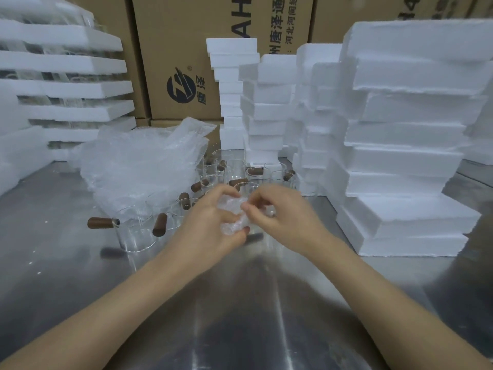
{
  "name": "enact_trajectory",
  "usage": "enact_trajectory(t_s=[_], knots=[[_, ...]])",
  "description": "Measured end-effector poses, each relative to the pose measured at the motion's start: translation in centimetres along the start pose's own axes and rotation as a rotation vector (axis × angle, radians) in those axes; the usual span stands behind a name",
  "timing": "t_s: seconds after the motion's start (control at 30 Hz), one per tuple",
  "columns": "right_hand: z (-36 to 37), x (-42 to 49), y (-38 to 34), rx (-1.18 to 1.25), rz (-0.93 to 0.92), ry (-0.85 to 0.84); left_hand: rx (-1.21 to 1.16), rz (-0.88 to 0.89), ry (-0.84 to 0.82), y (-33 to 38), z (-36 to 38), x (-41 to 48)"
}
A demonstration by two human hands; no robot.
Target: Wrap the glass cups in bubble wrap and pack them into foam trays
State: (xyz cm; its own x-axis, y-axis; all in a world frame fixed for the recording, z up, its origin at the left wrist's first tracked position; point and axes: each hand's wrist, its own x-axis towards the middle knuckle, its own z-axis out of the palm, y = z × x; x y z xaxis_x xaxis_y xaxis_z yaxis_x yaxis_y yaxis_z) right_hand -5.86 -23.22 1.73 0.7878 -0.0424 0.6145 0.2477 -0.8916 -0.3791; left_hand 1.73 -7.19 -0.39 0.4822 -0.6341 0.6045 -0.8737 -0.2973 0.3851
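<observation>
Head view: steel table (53,263), reflective, with cardboard boxes (186,62) behind. Left hand (208,225) and right hand (280,217) both pinch a bubble-wrapped bundle (234,214) held just above the table centre. Bare glass cups (136,231) with brown handles stand left and behind, beside loose bubble wrap (138,161). Foam trays (405,156) stacked right; packed stacks (66,84) left.

A reflective metal worktable (53,263) stands before stacked brown cardboard boxes (173,49) printed with black, partly cropped Chinese lettering.
</observation>
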Motion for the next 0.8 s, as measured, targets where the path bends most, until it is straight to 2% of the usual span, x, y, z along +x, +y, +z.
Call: enact_trajectory(t_s=[0.13, 0.2, 0.3, 0.37, 0.5, 0.8], knots=[[-4.5, 2.8, -1.6, -0.340, -0.322, 0.596, 0.038, -0.043, -0.080, -0.5, 0.5, -0.3], [-8.2, 5.2, -1.5, -0.534, -0.265, 0.729, 0.041, -0.066, -0.129, -0.7, 0.6, -0.4], [-14.1, 7.9, -0.5, -0.750, 0.043, 0.679, 0.014, -0.103, -0.137, -0.8, 0.7, -0.3], [-17.0, 9.2, 0.3, -0.820, 0.152, 0.593, 0.013, -0.111, -0.134, -0.9, 0.8, -0.3], [-18.6, 10.4, 1.6, -0.874, 0.253, 0.453, 0.013, -0.139, -0.116, -0.9, 0.8, -0.2], [-18.2, 10.7, 2.1, -0.875, 0.276, 0.461, 0.035, -0.214, -0.082, -0.6, 0.7, -0.2]])
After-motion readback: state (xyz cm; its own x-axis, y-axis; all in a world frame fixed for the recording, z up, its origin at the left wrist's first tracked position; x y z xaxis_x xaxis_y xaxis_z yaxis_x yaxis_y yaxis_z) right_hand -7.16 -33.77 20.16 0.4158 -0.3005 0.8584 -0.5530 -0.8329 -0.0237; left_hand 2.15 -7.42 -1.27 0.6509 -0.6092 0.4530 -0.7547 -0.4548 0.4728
